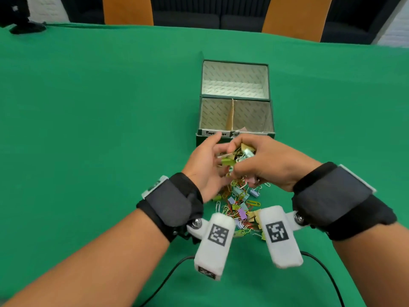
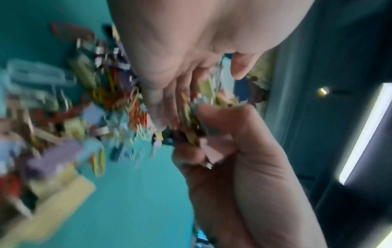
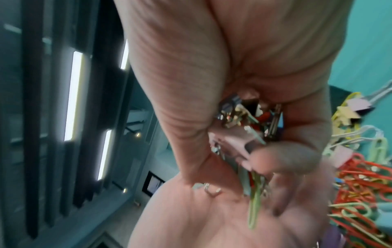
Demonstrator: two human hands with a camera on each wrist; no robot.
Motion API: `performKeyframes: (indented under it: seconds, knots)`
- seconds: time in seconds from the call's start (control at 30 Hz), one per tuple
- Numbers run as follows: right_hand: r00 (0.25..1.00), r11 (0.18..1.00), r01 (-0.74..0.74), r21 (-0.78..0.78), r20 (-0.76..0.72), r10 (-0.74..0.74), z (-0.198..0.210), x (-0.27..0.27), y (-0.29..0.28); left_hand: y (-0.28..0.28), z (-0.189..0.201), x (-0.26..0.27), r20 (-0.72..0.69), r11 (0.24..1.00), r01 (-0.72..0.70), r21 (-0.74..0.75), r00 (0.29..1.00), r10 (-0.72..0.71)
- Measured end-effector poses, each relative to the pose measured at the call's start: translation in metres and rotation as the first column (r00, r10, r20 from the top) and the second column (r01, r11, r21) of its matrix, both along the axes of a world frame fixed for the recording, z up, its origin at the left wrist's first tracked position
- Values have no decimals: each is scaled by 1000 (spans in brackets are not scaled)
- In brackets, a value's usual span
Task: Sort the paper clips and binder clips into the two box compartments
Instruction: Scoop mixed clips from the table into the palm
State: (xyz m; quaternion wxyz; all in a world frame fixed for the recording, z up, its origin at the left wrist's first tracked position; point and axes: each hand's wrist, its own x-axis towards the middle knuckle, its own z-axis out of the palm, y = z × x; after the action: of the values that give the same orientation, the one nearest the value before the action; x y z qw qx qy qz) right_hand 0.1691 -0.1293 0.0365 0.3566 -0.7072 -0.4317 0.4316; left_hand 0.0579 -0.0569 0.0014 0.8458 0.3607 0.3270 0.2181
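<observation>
Cupping clips (image 1: 238, 156), both hands (image 1: 239, 165) curled.

White label strip (image 1: 215, 133) on the box (image 1: 236, 138) front rim, centre of the head view: handwritten "Pape…", rest partly covered by a fingertip, ends in "…ps". The strip's right half is hidden behind the hands. Square black-and-white coded markers (image 1: 218, 235) on both white wrist-camera housings, lower centre; pattern only, no letters. Wrist views: nothing readable.
</observation>
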Motion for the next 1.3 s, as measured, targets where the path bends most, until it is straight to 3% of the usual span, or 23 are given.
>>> performKeyframes:
  seconds: [0.1, 0.2, 0.33, 0.43, 0.77, 1.0, 1.3]
  knots:
    - [963, 991, -108, -77, 241, 124, 14, -9, 8, -8, 0, 5, 154, 948, 20, -317, 988, 31]
    - [818, 960, -187, -207, 509, 269, 27, -16, 16, -14, -7, 6, 224, 903, -21, -429, 966, 129]
    - [705, 930, -195, -311, 615, 353, 34, -27, 23, -19, -6, 14, 228, 847, -144, -512, 928, 296]
    - [655, 939, -185, -289, 676, 337, 35, -32, 25, -13, -4, 13, 218, 820, -173, -546, 916, 337]
    - [711, 965, -154, -214, 654, 259, 38, -33, 23, -8, -9, 7, 114, 764, -263, -588, 909, 401]
    - [830, 995, -92, -32, 549, 95, 46, -17, 17, 0, -11, 4, 212, 809, -221, -544, 897, 388]
    - [859, 958, 34, 285, 481, -174, 44, -6, 17, 21, -7, 6, 359, 812, -149, -565, 841, 404]
